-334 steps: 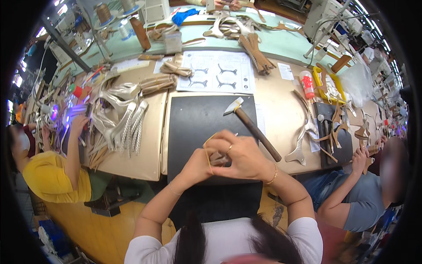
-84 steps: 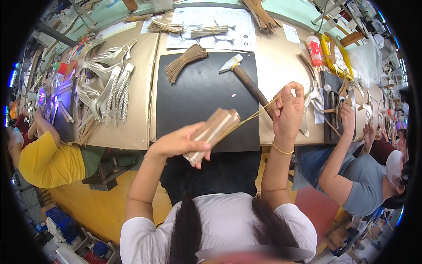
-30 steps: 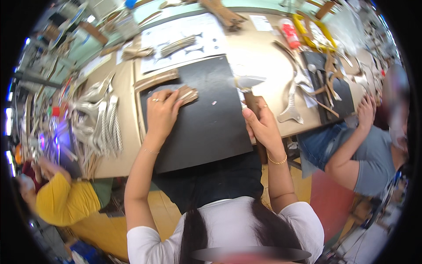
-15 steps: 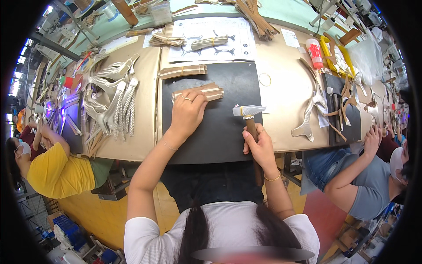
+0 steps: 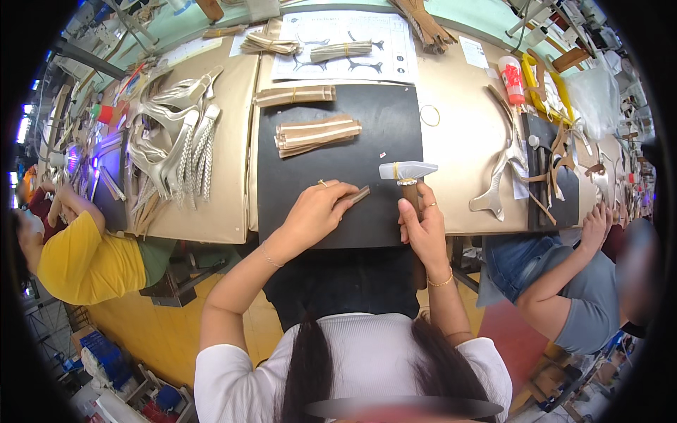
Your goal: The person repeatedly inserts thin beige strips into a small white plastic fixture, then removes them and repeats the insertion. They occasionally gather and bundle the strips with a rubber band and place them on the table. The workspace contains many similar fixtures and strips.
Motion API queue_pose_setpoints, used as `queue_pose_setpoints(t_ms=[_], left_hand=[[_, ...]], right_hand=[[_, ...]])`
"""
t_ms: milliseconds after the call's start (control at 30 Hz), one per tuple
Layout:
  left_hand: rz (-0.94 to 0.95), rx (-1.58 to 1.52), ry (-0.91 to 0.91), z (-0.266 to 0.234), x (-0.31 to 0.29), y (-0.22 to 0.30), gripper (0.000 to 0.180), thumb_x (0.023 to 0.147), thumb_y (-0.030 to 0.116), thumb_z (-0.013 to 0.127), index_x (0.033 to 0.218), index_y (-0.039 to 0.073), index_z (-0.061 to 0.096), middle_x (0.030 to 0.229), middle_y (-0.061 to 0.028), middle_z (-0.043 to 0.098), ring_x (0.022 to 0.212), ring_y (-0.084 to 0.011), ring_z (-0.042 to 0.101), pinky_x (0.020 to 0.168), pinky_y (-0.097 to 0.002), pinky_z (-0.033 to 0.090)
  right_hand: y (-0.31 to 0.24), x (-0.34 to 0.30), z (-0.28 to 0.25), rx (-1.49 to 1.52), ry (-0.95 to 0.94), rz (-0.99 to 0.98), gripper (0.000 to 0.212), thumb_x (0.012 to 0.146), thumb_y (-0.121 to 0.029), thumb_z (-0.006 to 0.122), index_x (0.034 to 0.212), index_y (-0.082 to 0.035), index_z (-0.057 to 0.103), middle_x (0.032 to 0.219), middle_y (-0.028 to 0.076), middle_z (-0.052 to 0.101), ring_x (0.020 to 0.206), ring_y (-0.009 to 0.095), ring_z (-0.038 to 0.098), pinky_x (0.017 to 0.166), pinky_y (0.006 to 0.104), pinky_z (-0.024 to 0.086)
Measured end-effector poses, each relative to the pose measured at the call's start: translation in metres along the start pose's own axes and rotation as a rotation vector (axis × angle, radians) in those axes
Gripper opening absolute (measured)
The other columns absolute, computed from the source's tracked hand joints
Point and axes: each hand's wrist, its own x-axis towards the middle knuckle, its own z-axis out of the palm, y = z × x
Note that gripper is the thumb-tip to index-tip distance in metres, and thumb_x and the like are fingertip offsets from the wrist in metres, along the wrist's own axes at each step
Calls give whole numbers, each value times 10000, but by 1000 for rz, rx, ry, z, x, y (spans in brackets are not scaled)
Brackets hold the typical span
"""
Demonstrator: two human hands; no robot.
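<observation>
In my left hand [image 5: 319, 213] I pinch a short, narrow leather strip [image 5: 360, 195], held low over the black work mat [image 5: 303, 180]. My right hand [image 5: 423, 224] is wrapped round the wooden handle of a hammer [image 5: 409, 171]. Its pale head is bound with a yellowish band and sits above the mat's right edge. Farther back on the mat lies a stack of brown and cream leather strips [image 5: 317, 134]. Behind that rests another, banded bundle of strips [image 5: 295, 95]. A tiny pale scrap [image 5: 382, 154] lies near the hammer head.
White and silver braided straps [image 5: 173, 141] pile up at left. Printed drawings [image 5: 395, 53] carry banded strip bundles [image 5: 341, 50]. To the right are a rubber band [image 5: 429, 115], a silver strap piece [image 5: 502, 180], a red-and-white bottle [image 5: 511, 81] and a yellow tray [image 5: 534, 84]. Co-workers sit on both sides.
My left hand has left the stack and come toward me with one strip. The hammer has shifted slightly right, still in my right hand. The view has tilted a little.
</observation>
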Motion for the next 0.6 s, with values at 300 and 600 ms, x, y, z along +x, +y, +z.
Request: queue_pose_setpoints(t_ms=[300, 600], left_hand=[[121, 230, 238, 28, 1, -14, 214, 857, 65, 750, 1070, 57, 773, 915, -71, 660, 888, -279, 627, 820, -394, 491], [358, 547, 233, 28, -2, -15, 264, 838, 64, 726, 1092, 109, 780, 861, -9, 604, 802, -198, 571, 741, -348, 434]], right_hand=[[-13, -3, -9, -674, 5, -430, 395, 931, -76, 702, 1322, -83, 650, 979, 110, 676, 763, 301, 669, 668, 375, 547], [-13, -4, -3, -752, -4, -477, 478, 937, -100, 703, 1408, -142, 631, 997, 73, 697, 776, 279, 693, 672, 383, 554]])
